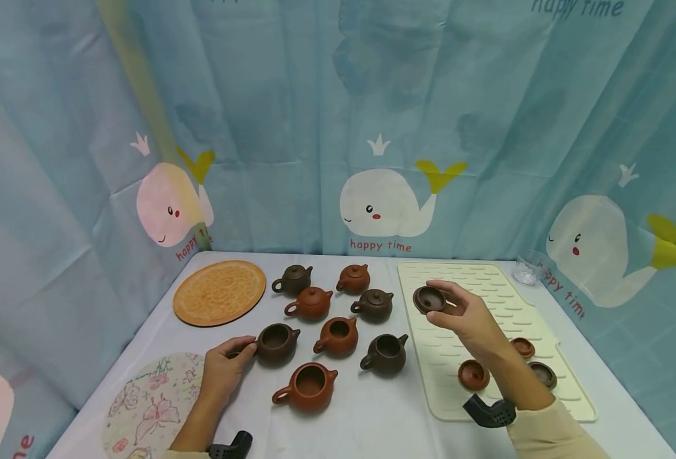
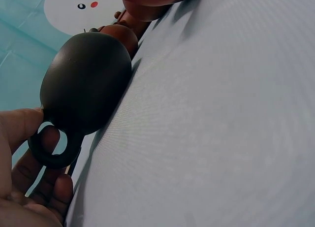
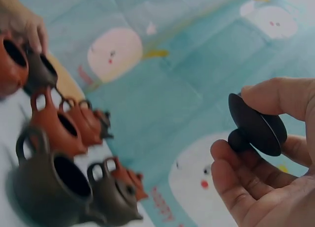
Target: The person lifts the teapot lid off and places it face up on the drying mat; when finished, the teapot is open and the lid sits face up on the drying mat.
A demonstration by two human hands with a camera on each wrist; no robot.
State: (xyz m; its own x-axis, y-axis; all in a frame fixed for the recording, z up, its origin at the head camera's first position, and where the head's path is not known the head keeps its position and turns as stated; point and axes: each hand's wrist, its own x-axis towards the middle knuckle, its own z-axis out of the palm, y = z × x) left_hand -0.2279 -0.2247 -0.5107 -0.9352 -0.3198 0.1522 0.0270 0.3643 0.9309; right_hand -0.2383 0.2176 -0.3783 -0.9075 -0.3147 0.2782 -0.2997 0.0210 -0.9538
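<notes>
My left hand [image 1: 227, 366] pinches the ring handle of a dark brown lidless teapot [image 1: 277, 345], which stands on the table; the left wrist view shows a finger through its handle [image 2: 58, 158]. Raised over the cream mat, my right hand [image 1: 463, 317] holds a dark teapot lid [image 1: 430, 299] by its edge, its hollow underside towards the head camera. The lid's round knob [image 3: 238, 140] shows in the right wrist view. Close by stand other lidless teapots: a reddish one [image 1: 338, 336], a larger reddish one [image 1: 310, 387] and a dark one [image 1: 386, 354].
Several lidded teapots [image 1: 312, 303] stand farther back. On the cream mat [image 1: 447, 408] lie two reddish lids [image 1: 473, 375] and a dark lid [image 1: 543, 375]. A round orange mat [image 1: 219, 293], a patterned round mat [image 1: 154, 408] and a clear cup [image 1: 527, 268] are near the edges.
</notes>
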